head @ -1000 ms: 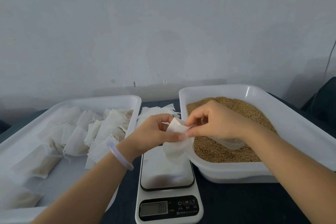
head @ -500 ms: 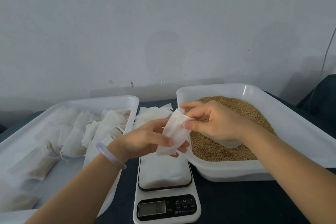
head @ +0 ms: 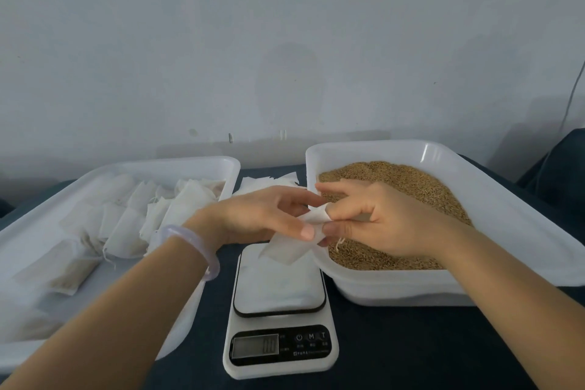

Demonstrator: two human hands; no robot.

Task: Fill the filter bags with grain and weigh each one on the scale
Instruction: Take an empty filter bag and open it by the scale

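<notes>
Here, left hand (head: 262, 218), right hand (head: 386, 225), fingers (head: 305, 231) pinching one filter bag (head: 285, 252), over scale (head: 278, 290)

The scale (head: 278, 304) is hemmed closely by the left tray (head: 177, 165) and the grain tray (head: 373, 146). The room above its platform is taken up by the left hand (head: 253, 218), the right hand (head: 386, 222) and the bag (head: 285, 250) pinched between them. Bare desk (head: 411, 351) is left open at front right.
</notes>
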